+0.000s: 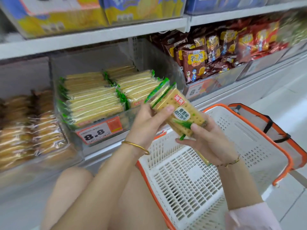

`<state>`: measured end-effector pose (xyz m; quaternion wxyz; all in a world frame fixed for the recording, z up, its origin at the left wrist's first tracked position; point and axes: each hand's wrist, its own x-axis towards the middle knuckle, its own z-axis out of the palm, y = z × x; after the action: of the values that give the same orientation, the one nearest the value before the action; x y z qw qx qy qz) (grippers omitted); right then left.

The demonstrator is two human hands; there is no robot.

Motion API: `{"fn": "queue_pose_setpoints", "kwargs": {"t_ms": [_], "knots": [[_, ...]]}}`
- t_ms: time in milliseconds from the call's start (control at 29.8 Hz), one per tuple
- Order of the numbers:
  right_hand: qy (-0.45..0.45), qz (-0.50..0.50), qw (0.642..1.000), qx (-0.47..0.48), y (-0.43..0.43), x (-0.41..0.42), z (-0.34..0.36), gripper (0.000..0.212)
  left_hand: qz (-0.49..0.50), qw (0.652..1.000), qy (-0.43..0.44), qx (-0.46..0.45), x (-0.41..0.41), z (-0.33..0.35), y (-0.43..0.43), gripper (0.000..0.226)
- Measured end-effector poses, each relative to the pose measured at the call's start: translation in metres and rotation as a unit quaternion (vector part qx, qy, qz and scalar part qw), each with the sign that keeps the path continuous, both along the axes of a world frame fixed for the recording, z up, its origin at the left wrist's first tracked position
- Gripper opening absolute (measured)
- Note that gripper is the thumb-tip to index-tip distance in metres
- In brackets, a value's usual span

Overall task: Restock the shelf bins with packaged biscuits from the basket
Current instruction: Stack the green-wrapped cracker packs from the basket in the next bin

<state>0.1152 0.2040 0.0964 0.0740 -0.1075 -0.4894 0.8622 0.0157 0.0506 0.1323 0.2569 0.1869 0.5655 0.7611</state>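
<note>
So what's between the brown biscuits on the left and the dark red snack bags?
In the head view, a clear plastic bin stacked with green-edged packs of pale crackers sits between them.

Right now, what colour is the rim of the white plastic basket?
Orange rim around the white plastic basket, clearest in the head view.

My single head-worn camera looks forward and down, close above the left hand (149,121), right hand (207,141), basket (182,180) and shelf bin (159,63).
</note>
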Motion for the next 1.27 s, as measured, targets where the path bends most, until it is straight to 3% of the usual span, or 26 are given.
{"fn": "queue_pose_setpoints", "kwargs": {"t_ms": [101,201,235,302,369,436,469,570,670,838,905,1039,1173,1273], "knots": [[0.087,-0.086,0.983,0.140,0.002,-0.029,0.042,0.053,0.036,0.995,0.089,-0.014,-0.022,0.030,-0.009,0.055],[0.143,-0.148,0.909,0.362,0.007,-0.069,0.077,0.042,0.181,0.967,0.132,-0.118,-0.046,0.051,-0.019,0.053],[0.158,-0.156,0.878,0.423,0.008,-0.085,0.084,0.041,0.240,0.937,0.181,-0.178,-0.054,0.053,-0.023,0.047],[0.174,-0.159,0.827,0.510,0.008,-0.119,0.090,0.040,0.302,0.833,0.317,-0.338,-0.071,0.052,-0.032,0.043],[0.173,-0.144,0.789,0.572,0.010,-0.155,0.088,0.040,0.249,0.735,0.407,-0.483,-0.084,0.046,-0.034,0.043],[0.149,-0.107,0.777,0.603,0.009,-0.186,0.085,0.039,0.177,0.679,0.423,-0.573,-0.091,0.037,-0.031,0.044],[0.127,-0.083,0.787,0.598,0.008,-0.200,0.084,0.039,0.156,0.665,0.416,-0.600,-0.092,0.034,-0.030,0.045],[0.064,-0.006,0.827,0.559,0.006,-0.228,0.079,0.042,0.146,0.648,0.399,-0.633,-0.094,0.024,-0.029,0.051],[-0.017,0.084,0.833,0.547,0.006,-0.243,0.075,0.042,0.149,0.637,0.400,-0.643,-0.094,0.020,-0.028,0.055],[-0.163,0.136,0.777,0.593,0.007,-0.272,0.067,0.038,0.131,0.638,0.387,-0.652,-0.095,0.023,-0.028,0.056],[-0.153,0.121,0.754,0.628,0.005,-0.273,0.074,0.036,0.129,0.636,0.388,-0.654,-0.094,0.023,-0.028,0.056],[-0.102,0.097,0.771,0.621,0.005,-0.254,0.083,0.043,0.128,0.636,0.385,-0.656,-0.093,0.024,-0.028,0.056],[-0.085,0.108,0.707,0.694,-0.003,-0.257,0.086,0.034,0.124,0.636,0.382,-0.659,-0.092,0.026,-0.028,0.057],[-0.087,0.093,0.656,0.744,-0.008,-0.258,0.086,0.039,0.122,0.635,0.381,-0.661,-0.092,0.026,-0.026,0.057]]}}
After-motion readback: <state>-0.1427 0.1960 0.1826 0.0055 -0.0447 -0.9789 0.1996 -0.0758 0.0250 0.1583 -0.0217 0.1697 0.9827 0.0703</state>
